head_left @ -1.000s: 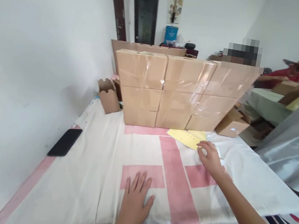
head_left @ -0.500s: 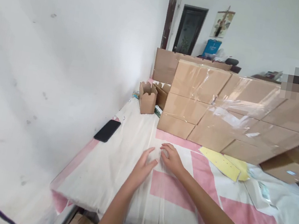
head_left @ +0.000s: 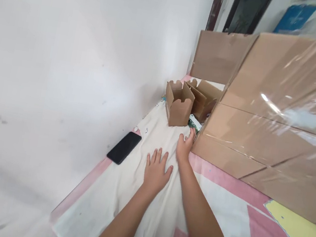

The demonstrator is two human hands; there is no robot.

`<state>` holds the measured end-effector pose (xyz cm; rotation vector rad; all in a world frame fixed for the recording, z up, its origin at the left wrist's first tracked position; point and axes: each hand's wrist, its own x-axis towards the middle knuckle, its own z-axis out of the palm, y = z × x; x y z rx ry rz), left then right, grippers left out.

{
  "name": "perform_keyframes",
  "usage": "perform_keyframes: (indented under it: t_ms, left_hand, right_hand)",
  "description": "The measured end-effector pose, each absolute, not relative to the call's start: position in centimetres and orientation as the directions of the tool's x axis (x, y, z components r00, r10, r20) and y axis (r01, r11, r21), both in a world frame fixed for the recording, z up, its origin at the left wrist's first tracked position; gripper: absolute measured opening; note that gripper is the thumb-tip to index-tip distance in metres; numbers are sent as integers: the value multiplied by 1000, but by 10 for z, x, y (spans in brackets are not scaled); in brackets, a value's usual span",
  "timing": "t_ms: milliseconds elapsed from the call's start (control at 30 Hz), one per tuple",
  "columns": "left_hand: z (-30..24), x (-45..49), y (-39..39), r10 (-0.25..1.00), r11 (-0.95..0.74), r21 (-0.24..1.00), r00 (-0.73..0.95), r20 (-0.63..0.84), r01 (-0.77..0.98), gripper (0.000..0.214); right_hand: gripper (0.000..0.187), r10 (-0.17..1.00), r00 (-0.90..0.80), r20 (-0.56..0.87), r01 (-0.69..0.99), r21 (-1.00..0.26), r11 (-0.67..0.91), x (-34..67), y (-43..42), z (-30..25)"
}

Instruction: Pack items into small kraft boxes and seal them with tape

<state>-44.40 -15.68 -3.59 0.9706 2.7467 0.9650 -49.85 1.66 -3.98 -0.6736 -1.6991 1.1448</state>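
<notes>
My left hand lies palm down on the white and pink cloth, fingers spread, holding nothing. Farther forward, my right hand reaches toward a small green and white packet, its fingers slightly curled and apart. Whether those fingertips touch the packet I cannot tell. Just beyond the packet stand an open-topped small cardboard box with notched edges and a second open cardboard box beside it. A black phone lies to the left of my left hand, by the wall.
A wall of large taped cardboard boxes rises close to the right of my right hand. Behind the small boxes stands a flat cardboard panel. A white wall bounds the left side. Yellow sheet lies at the right.
My view has moved nearer to the small boxes. The right hand has reached forward to the packet. My left hand has flattened onto the cloth with its fingers spread.
</notes>
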Motion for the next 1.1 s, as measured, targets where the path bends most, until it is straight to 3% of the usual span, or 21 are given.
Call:
perform_keyframes:
  t_ms: [233, 467, 700, 900, 1033, 1100]
  left_hand:
    - [-24, -459, -148, 514, 516, 723, -841, 167, 459, 62]
    - [-2, -588, -30, 347, 189, 934, -910, 225, 304, 94]
    - [-24, -625, 13, 314, -137, 944, -890, 330, 302, 73]
    - [-32, -627, 7, 257, -206, 940, -911, 321, 273, 65]
    - [-30, -627, 5, 184, -240, 936, -934, 305, 259, 61]
    - [-30, -627, 3, 167, -252, 932, -937, 307, 261, 62]
  right_hand:
    - [76, 811, -481, 331, -80, -939, 336, -494, 19, -35]
    - [81, 807, -500, 314, -50, -941, 335, -496, 26, -39]
    - [79, 798, -495, 343, -15, -922, 386, -493, 24, -43]
    - [75, 736, -504, 451, 218, -758, 614, -507, 31, -29]
    - [73, 788, -523, 325, 524, -607, 597, -537, 68, -12]
    - [72, 759, -588, 280, 553, -545, 630, -550, 87, -7]
